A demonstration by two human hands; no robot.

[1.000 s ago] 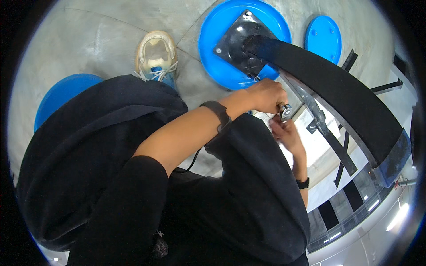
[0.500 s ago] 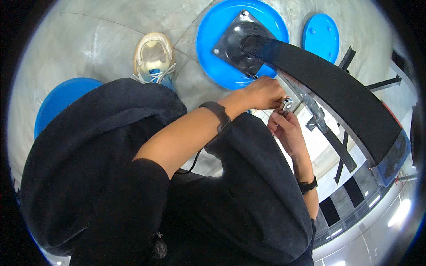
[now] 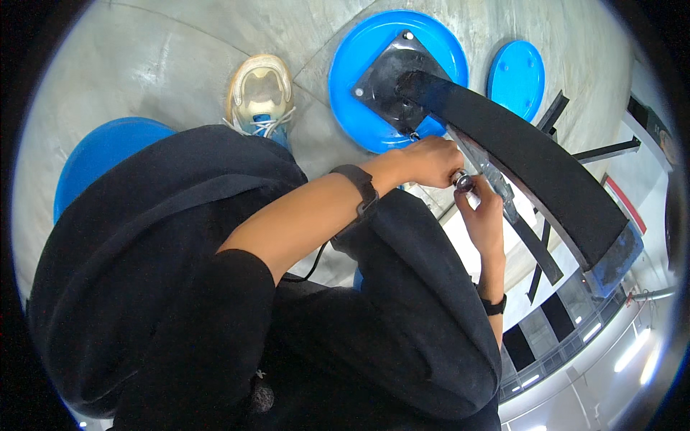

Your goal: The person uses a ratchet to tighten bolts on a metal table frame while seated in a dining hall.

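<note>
My left hand [image 3: 431, 162] is closed around a shiny metal tool with a round head [image 3: 463, 182]; most of the tool is hidden in the fist. My right hand [image 3: 483, 208] pinches the round head between thumb and fingers from the near right side. Just beyond my left hand lies a blue round disc with a raised rim [image 3: 343, 108]. On it sits a black square plate [image 3: 384, 75] with bolts at its visible corners. A wide, curved black beam [image 3: 525, 136] rises from that plate and arches right, past both hands.
A smaller blue disc [image 3: 516, 79] lies at the far right. Black metal bars [image 3: 607, 151] stick out beneath the beam. My shoe [image 3: 260, 93] rests on the grey concrete floor [image 3: 158, 57]. A blue rounded surface [image 3: 100, 154] shows beside my left leg.
My right hand has shifted up and slightly right, its fingers now on the round head. The tool's head has turned and sits slightly lower. The whole view has shifted a little.
</note>
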